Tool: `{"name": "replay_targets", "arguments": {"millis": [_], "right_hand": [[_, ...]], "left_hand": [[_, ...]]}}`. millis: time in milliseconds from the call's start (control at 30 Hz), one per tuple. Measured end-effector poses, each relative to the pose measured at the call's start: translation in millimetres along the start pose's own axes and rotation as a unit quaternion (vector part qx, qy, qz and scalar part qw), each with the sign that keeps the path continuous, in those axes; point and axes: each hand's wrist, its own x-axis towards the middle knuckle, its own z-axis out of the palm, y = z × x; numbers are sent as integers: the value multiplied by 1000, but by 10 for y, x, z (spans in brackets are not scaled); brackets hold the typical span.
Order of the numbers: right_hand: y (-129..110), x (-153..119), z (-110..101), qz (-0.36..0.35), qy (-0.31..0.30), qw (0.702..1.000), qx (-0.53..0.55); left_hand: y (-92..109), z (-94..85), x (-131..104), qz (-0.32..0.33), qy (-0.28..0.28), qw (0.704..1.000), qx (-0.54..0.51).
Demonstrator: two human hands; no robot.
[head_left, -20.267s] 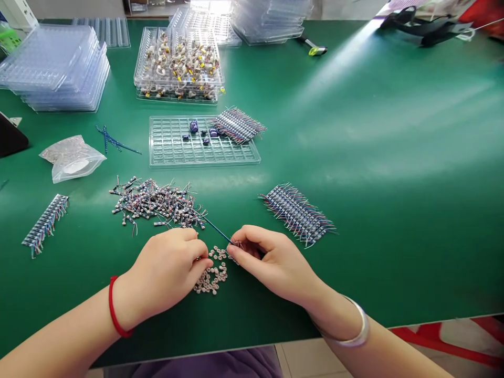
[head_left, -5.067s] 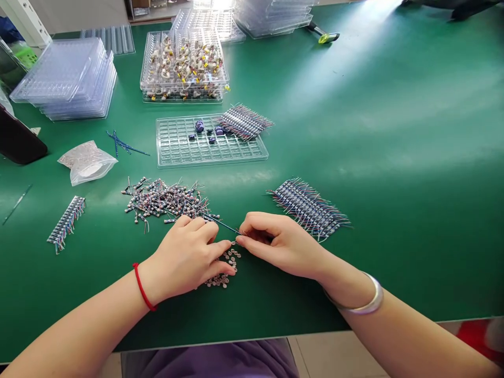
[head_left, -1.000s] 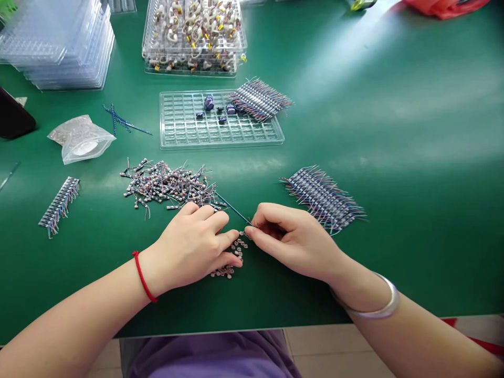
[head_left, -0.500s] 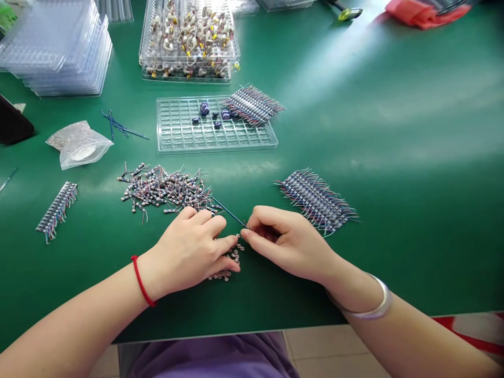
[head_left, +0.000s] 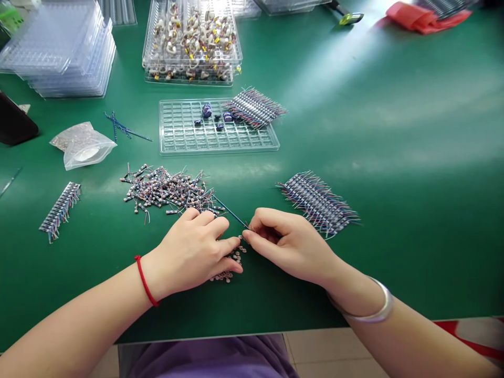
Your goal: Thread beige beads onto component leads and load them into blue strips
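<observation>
My right hand (head_left: 289, 244) is closed in a pinch on the near end of a thin dark-blue stick (head_left: 231, 211), which slants up and left to the heap of small wired components (head_left: 169, 190). My left hand (head_left: 200, 247) is palm down over small round discs (head_left: 237, 256), thumb and index finger apart. Its index fingertip rests by the discs, close to the right fingertips. The other left fingers reach the near edge of the component heap, their tips partly hidden. Part of the disc pile is covered by the left hand.
Wired strips lie in a slanted block (head_left: 318, 202) at right and a shorter row (head_left: 60, 212) at left. Behind are a clear compartment tray (head_left: 177, 142), a plastic bag (head_left: 84, 149), blue twisted sticks (head_left: 126, 129), stacked clear trays (head_left: 71, 58) and a filled tray (head_left: 192, 47).
The whole view has shifted slightly, so things appear a little to the right and lower. Both hands keep nearly the same pose, with the right still pinching the stick.
</observation>
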Motion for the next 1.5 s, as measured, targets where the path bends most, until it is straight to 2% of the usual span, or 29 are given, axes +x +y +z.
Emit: {"name": "replay_targets", "arguments": {"millis": [767,1367,1500], "right_hand": [[-21,10,25,21,14,1000,-14],[-15,-1,52,10,22,999,-33],[-14,-29,88,-5,40,997,-59]], "left_hand": [[2,41,-1,5,11,1000,-1],[16,41,-3,4,10,1000,0],[20,31,5,3,8,1000,-3]]}}
